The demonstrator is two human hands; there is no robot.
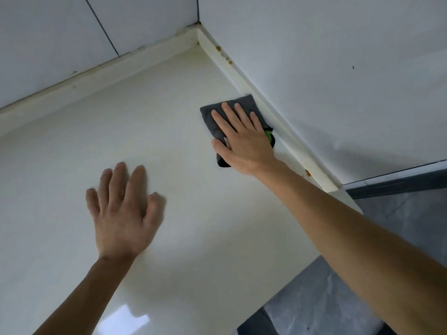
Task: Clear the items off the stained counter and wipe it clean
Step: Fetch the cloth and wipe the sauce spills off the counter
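Flat-fingered, my right hand [244, 139] presses the grey cloth [219, 117] on the counter [145, 117], tight against the right upstand [263, 97]. My left hand [123, 209] rests spread — holding nothing. Orange stains [307, 172] sit on that ledge — wiping flat would likely miss them.

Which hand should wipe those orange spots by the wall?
The right hand, probably. It already presses the grey cloth flat beside the ledge with the orange spots; the left hand is bare.
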